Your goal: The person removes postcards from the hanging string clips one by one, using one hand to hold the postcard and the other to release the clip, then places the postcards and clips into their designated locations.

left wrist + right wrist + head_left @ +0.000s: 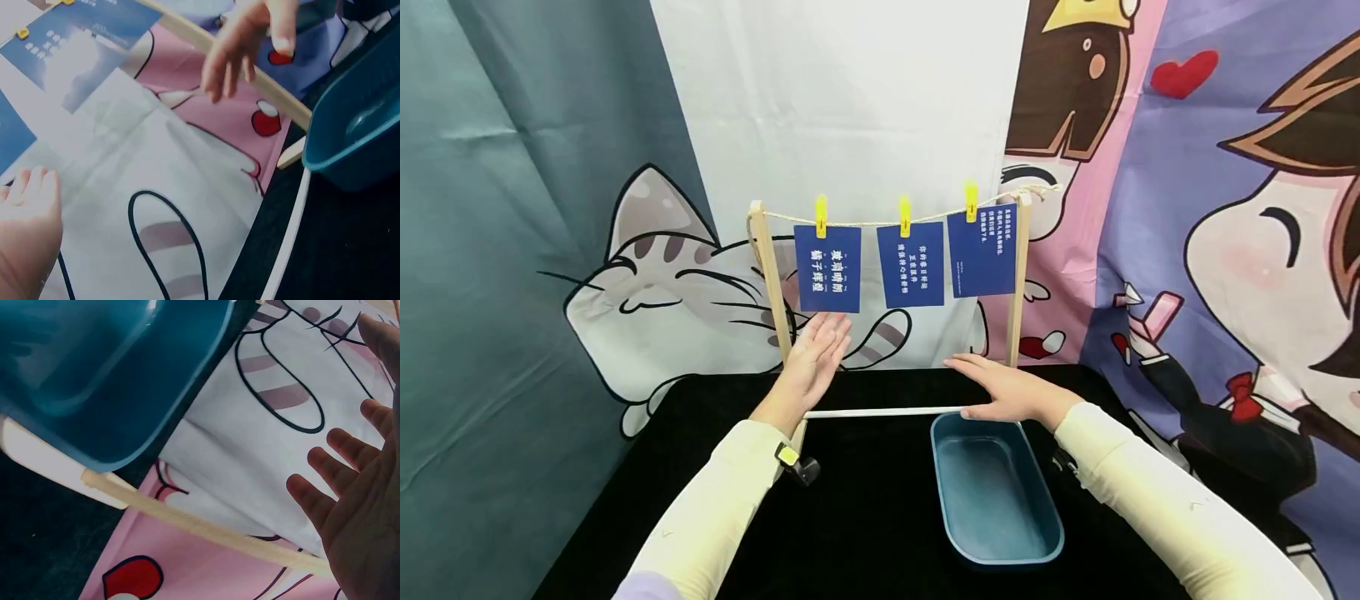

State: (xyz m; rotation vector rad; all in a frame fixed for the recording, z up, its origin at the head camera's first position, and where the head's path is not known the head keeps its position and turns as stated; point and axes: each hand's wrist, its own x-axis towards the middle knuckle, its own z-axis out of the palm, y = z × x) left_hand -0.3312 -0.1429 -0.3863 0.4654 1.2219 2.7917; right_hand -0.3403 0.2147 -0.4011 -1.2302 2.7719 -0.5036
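Observation:
Three dark blue cards with white writing hang in a row from a string (865, 224), each held by a yellow clothespin (905, 217). My left hand (811, 358), palm turned up and fingers straight, is just below the left card (827, 271); nothing is in it. The middle card (911, 267) and the right card (982, 258) hang further along. My right hand (1011, 392) reaches over the far end of a blue plastic basin (1000, 492), below the right card. In the right wrist view, the fingers of my right hand (359, 494) are spread and hold nothing.
Two wooden posts, the left post (772, 283) and the right post (1019, 283), carry the string. A white rod (887, 412) runs low between them. Black cloth (865, 517) covers the table. Behind hangs a printed cartoon curtain (850, 100).

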